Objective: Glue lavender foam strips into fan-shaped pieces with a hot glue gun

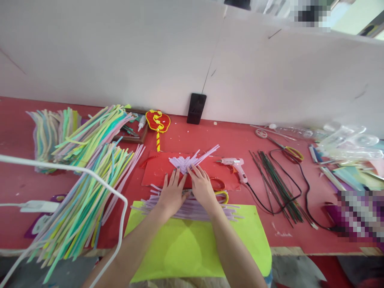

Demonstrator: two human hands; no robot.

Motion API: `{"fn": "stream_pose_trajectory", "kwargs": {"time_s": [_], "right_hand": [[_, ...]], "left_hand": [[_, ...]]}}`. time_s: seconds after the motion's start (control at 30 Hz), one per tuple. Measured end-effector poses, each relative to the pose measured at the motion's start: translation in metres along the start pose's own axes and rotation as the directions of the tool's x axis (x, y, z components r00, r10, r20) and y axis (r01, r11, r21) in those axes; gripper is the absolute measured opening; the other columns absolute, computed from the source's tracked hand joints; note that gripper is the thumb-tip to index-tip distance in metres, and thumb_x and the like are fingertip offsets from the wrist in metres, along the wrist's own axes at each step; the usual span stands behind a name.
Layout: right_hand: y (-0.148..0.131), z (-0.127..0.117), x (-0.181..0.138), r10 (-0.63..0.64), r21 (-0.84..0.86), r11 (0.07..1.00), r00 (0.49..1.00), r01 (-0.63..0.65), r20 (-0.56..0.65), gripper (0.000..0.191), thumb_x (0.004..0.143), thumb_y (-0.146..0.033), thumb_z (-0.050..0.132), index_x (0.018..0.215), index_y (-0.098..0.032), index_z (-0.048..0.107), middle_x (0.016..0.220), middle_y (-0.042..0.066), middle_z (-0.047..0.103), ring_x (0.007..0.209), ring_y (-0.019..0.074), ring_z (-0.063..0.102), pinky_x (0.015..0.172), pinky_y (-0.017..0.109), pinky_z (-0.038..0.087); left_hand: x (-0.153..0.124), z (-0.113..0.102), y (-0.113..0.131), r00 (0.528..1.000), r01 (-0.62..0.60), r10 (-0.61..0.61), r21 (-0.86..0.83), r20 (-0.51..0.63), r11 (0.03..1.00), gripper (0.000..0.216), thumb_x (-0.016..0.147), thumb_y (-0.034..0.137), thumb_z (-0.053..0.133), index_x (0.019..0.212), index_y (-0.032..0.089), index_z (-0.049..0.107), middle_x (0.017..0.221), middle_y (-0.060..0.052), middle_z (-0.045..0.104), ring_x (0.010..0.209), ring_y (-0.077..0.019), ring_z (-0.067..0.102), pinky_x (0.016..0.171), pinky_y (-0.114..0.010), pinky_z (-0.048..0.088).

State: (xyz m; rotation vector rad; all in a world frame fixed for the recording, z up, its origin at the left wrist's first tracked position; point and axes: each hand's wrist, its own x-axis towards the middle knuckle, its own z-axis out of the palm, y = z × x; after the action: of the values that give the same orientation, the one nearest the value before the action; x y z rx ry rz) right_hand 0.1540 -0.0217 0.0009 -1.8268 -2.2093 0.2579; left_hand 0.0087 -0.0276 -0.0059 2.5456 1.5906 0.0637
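I see both hands laid flat on the red sheet (156, 174) in the middle of the surface. My left hand (172, 193) and right hand (202, 187) sit side by side, thumbs nearly meeting. Each grip is wide, with fingers stretched and fingertips pressing the near edge of the woven lavender strips (188, 162). I cannot tell whether anything is pinched under the palms. The wrists cover part of the loose lavender pile (228, 212) on the lime sheet (186, 248). Orange-handled scissors (222, 184) are half hidden behind the right hand, and the glue gun (235, 164) lies just beyond
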Motion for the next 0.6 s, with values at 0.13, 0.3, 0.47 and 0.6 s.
{"fn": "stream_pose_trajectory", "kwargs": {"time_s": [0.13, 0.3, 0.47, 0.6], "right_hand": [[-0.0002, -0.0007, 0.0000, -0.001, -0.003, 1.000, 1.000, 0.001, 0.004, 0.054, 0.086, -0.006, 0.035, 0.137, -0.016, 0.047, 0.146, 0.009, 0.040, 0.136, 0.0245, 0.033, 0.111, 0.042, 0.029], [-0.0010, -0.0016, -0.0003, 0.009, -0.004, 1.000, 1.000, -0.009, 0.013, 0.054, 0.085, -0.006, 0.035, 0.137, -0.015, 0.047, 0.147, 0.008, 0.040, 0.136, 0.0244, 0.033, 0.112, 0.041, 0.029], [-0.0011, -0.0012, 0.0002, 0.005, -0.002, 1.000, 1.000, -0.005, 0.007, 0.054, 0.085, -0.006, 0.035, 0.137, -0.015, 0.047, 0.147, 0.009, 0.040, 0.136, 0.0248, 0.033, 0.111, 0.043, 0.029], [-0.0008, -0.0005, 0.0004, 0.008, 0.000, 1.000, 1.000, -0.008, 0.011, 0.055, 0.084, -0.006, 0.035, 0.136, -0.015, 0.048, 0.146, 0.008, 0.041, 0.135, 0.0250, 0.034, 0.111, 0.043, 0.029]], "left_hand": [[0.0000, 0.0017, -0.0002, 1.000, 0.004, -0.004, 0.002, -0.013, 1.000, 0.061, 0.089, 0.045, 0.045, 0.142, 0.016, 0.036, 0.152, -0.019, 0.027, 0.140, -0.0326, 0.025, 0.111, -0.054, 0.025], [-0.0001, 0.0006, 0.0002, 1.000, -0.001, 0.001, 0.004, -0.014, 1.000, 0.061, 0.090, 0.045, 0.044, 0.142, 0.016, 0.036, 0.151, -0.020, 0.027, 0.140, -0.0326, 0.025, 0.111, -0.054, 0.024], [0.0001, -0.0013, 0.0008, 1.000, 0.003, -0.004, 0.005, 0.007, 1.000, 0.063, 0.090, 0.044, 0.044, 0.144, 0.015, 0.032, 0.152, -0.020, 0.026, 0.141, -0.0325, 0.024, 0.111, -0.054, 0.024], [0.0006, 0.0019, -0.0004, 1.000, 0.013, -0.013, -0.002, -0.004, 1.000, 0.066, 0.089, 0.043, 0.044, 0.145, 0.012, 0.028, 0.152, -0.019, 0.026, 0.141, -0.0312, 0.024, 0.112, -0.053, 0.023]]}}
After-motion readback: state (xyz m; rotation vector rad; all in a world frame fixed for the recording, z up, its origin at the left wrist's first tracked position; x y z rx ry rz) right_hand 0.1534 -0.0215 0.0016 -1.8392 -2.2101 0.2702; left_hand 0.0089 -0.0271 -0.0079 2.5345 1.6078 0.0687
